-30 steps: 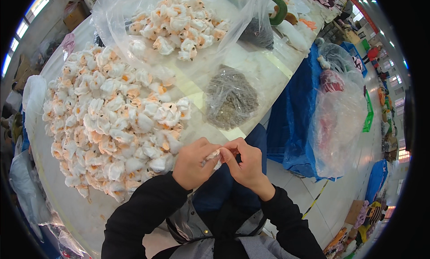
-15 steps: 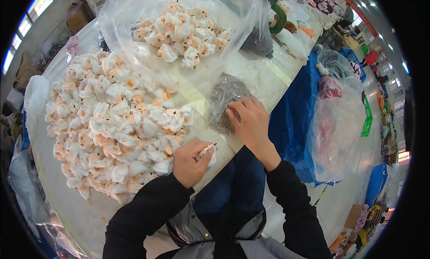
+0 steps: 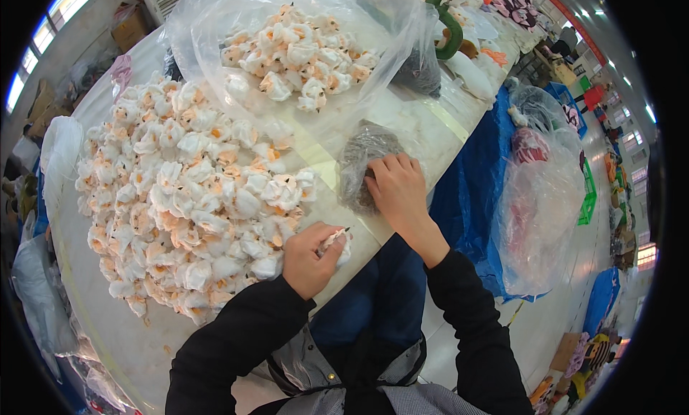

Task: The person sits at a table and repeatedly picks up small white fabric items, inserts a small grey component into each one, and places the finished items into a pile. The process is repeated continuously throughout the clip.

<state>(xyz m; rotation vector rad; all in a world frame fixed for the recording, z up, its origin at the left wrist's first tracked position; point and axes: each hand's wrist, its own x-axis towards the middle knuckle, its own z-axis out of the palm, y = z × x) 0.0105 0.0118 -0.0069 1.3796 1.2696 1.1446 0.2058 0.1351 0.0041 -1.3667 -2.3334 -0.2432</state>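
My left hand (image 3: 310,260) is closed around a small white plush piece (image 3: 342,251) with a dark tip sticking out, at the front edge of the table. Over a clear plastic bag (image 3: 364,146) of grey-brown fine material, my right hand (image 3: 399,194) has its fingers bent and drawn together. Its fingertips dip into the bag, so whatever they pinch is hidden. To the left of both hands spreads a big heap of white and peach fluffy plush pieces (image 3: 194,199), many with small dark tips.
A large clear bag (image 3: 208,27) holding more such pieces lies at the far side. Behind the small bag are a dark-filled bag (image 3: 418,74) and a green clamp (image 3: 452,34). Blue sheeting (image 3: 470,199) and a big stuffed plastic bag (image 3: 538,214) stand right of the table (image 3: 323,153).
My right hand's fingers have curled further into the small bag, and its thumb has gone out of sight. The left hand keeps its hold on the plush piece. The view has shifted slightly.
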